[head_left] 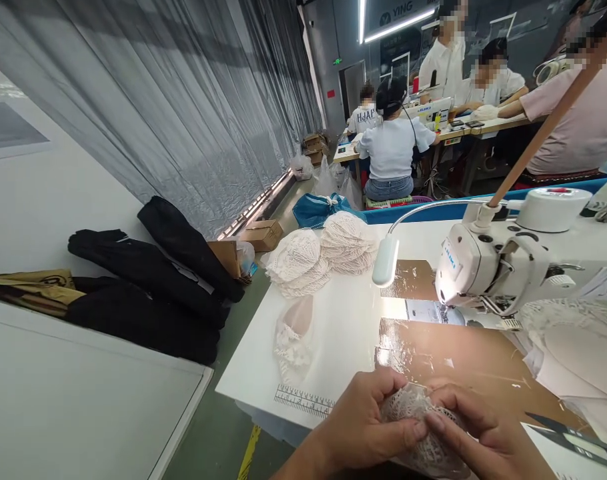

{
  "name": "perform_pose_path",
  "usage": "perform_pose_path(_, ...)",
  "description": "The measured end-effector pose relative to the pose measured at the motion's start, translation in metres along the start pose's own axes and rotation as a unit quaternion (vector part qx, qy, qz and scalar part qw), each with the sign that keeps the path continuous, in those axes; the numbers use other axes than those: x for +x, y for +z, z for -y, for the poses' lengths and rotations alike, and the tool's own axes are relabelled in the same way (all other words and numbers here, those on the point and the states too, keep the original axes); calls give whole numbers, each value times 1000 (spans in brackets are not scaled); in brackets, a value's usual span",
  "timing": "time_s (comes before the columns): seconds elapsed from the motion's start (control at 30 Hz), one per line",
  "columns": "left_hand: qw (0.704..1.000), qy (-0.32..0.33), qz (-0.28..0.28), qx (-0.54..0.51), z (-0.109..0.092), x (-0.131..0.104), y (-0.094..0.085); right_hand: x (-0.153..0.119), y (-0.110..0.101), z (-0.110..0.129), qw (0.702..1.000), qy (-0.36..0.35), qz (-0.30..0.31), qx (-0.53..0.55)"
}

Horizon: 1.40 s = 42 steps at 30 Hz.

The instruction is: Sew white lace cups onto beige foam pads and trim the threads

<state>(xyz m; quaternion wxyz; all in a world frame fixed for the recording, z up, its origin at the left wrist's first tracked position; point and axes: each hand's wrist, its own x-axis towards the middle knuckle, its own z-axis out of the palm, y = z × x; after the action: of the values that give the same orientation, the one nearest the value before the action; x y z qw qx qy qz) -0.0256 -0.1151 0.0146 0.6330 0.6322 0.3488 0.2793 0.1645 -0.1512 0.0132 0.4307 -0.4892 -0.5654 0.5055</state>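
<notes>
- White lace piece (407, 401) is pinched between thumb and fingers by left hand (358, 420) and right hand (488, 437), over near side of table (343, 327); folds partly covered, lower end hard to make out.
- Dark tool (578, 443) cut off by right frame edge; type can't be told.
- Brown sheet (448, 347) partly hidden by right hand.
- Sewing machine (466, 257): needle can't be made out.
- Far right, co-worker (581, 127) crossed by brown pole (556, 117), cut off.
</notes>
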Motion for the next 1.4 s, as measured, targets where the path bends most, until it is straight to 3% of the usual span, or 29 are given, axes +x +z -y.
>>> perform_pose_path(0.13,1000,16,6,19,-3,-1,-1,4,2,-3,999,-11,-43,-3)
perform_pose_path(0.4,995,20,-30,91,-15,4,0,5,5,-11,998,-14,-56,1)
perform_pose_path(0.63,997,-18,-47,63,-12,11,4,7,-9,-15,1000,5,-15,-22)
perform_pose_path(0.8,998,-36,-32,38,-13,16,7,9,-19,-18,996,59,-17,66)
perform_pose_path(0.97,997,-14,-18,68,-15,21,13,10,-20,-5,998,43,3,-35)
perform_pose_path(1.17,999,-5,34,-30,-11,25,11,5,-27,7,997,36,-22,-58)
perform_pose_path(1.3,996,-32,16,-81,-5,32,16,6,-28,6,998,37,-29,-50)
perform_pose_path(1.4,981,-82,-11,-177,3,40,26,11,-28,0,998,48,-30,-22)
